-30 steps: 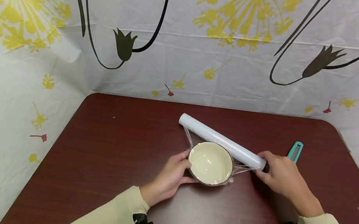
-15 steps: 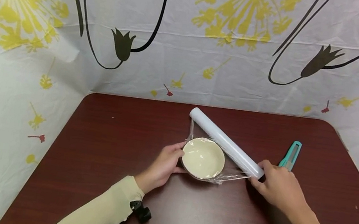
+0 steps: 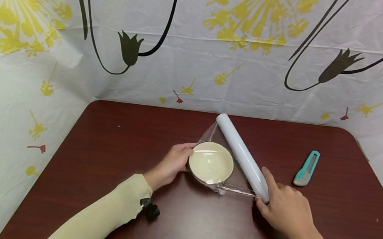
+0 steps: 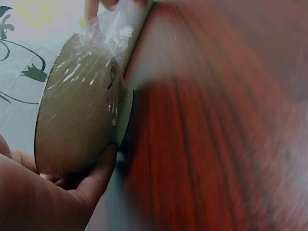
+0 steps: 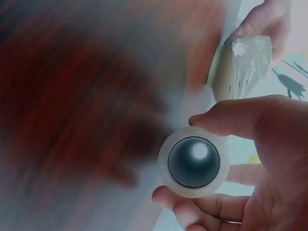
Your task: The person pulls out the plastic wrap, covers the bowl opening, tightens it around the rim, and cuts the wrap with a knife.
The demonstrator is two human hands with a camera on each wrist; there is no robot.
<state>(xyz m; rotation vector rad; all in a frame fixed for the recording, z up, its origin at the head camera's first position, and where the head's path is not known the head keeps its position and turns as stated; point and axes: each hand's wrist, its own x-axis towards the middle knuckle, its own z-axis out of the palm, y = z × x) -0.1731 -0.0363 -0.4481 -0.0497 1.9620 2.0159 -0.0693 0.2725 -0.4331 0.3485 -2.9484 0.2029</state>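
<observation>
A cream bowl point(image 3: 210, 166) with a dark rim has clear plastic wrap stretched over and around it. My left hand point(image 3: 168, 164) grips its left side, thumb at the rim; in the left wrist view a finger reaches to the foot of the bowl point(image 4: 77, 110). From the bowl the plastic wrap point(image 3: 238, 190) runs to a white roll of plastic wrap point(image 3: 243, 153), slanting from far left to near right. My right hand point(image 3: 286, 209) holds the near end of that roll. In the right wrist view, fingers and thumb surround the hollow end of the roll point(image 5: 166, 163).
A teal box cutter point(image 3: 307, 168) lies on the dark red-brown table point(image 3: 127, 138), right of the roll. Behind the table hangs a white cloth point(image 3: 187, 30) with yellow and dark flower prints. Dark wrist cameras sit at both cuffs.
The bowl and left hand have shifted left and slightly away. The roll has swung steeper, its far end moving right and its near end coming closer. The box cutter is now fully uncovered.
</observation>
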